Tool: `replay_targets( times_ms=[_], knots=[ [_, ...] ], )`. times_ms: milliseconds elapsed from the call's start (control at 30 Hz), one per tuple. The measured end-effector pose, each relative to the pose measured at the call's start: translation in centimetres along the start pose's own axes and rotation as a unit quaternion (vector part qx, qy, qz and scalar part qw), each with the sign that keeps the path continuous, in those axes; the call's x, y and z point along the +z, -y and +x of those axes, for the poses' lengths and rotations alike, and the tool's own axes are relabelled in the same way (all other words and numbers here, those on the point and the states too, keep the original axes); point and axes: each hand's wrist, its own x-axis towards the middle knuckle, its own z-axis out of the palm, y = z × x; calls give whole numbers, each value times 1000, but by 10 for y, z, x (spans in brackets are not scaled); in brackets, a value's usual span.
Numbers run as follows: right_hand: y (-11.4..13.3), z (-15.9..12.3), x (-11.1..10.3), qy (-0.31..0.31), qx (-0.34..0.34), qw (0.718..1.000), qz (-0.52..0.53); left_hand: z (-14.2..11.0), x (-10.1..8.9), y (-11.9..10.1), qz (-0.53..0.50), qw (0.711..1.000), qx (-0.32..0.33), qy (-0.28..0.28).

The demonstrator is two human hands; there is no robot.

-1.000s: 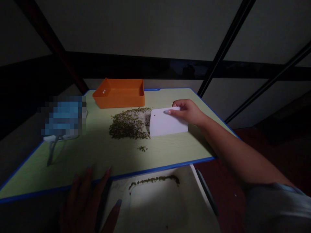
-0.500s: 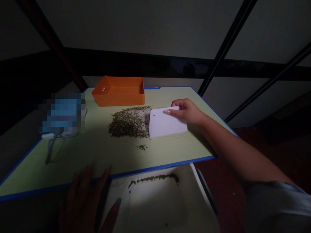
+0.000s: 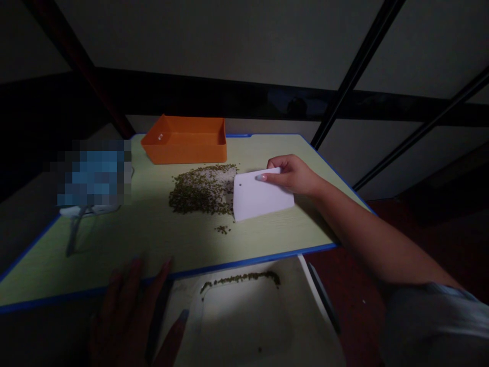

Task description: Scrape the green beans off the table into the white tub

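As a green, blue-edged desk (image 3: 114, 244) fills the view, an orange tray (image 3: 185, 140) sits beyond and left of the right hand (image 3: 292, 176). That hand pinches a white plastic bench scraper (image 3: 260, 196) between thumb and fingers, its edge against green mung beans (image 3: 202, 191) just left. The left hand (image 3: 130, 316), spread, lies at the desk's near edge.

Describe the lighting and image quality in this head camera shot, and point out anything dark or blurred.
In the head view, a bright patch falls on the desk and the white scraper, the left hand sits in deep shadow, and a blue object is hidden behind coarse pixelation.
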Motion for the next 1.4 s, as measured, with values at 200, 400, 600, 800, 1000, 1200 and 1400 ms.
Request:
replay_targets(
  times_ms=[200,400,600,800,1000,1200,1400],
  knots=[
    [3,-2,2,2,0,1000,16,0,-2,-5,-2,1000,-2,-2],
    [5,-2,4,-5,2,999,36,0,-4,-9,-1,1000,-14,10],
    [3,-2,6,-7,-3,999,53,0,-3,-8,1,1000,-18,14],
    [1,-2,8,4,-11,999,47,-1,-2,-4,4,1000,-15,17],
    [2,-3,6,17,-20,998,52,0,-1,-6,3,1000,-7,3],
    [41,-26,1,-162,-76,984,-10,-3,2,-4,25,1000,-5,0],
    [88,-114,50,-244,-166,904,-310,-3,9,1,25,999,18,-22]
  ],
)
